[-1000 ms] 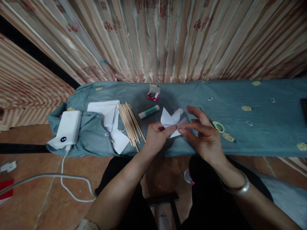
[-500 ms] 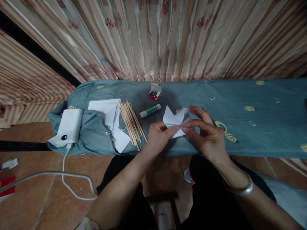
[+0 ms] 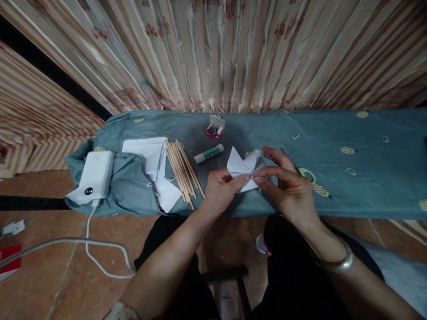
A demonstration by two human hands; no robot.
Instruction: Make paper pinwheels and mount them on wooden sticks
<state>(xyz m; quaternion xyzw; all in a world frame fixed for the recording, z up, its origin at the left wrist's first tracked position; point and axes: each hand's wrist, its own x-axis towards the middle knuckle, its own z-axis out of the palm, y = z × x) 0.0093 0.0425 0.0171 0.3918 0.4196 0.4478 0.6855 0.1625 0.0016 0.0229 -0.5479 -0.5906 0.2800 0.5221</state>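
Observation:
A white paper pinwheel (image 3: 237, 162) with folded, pointed blades is held over the front part of the cloth-covered table. My left hand (image 3: 220, 187) is closed on its left side, the thumb pressed near the middle. From the right, my right hand (image 3: 289, 183) pinches the paper at the centre between thumb and fingers; anything small inside that pinch is hidden. Left of the hands lie several thin wooden sticks (image 3: 182, 171). A green and white glue stick (image 3: 209, 154) rests behind my left hand, and beyond it stands an open small red box (image 3: 215, 129) with dark metal pieces.
White paper sheets (image 3: 143, 146) lie left of the sticks. A white power bank (image 3: 96, 174) sits at the table's left end, its cable (image 3: 88, 235) hanging down. Partly behind my right hand is a light-green ring-shaped handle (image 3: 307, 174). A striped curtain (image 3: 220, 58) hangs along the back.

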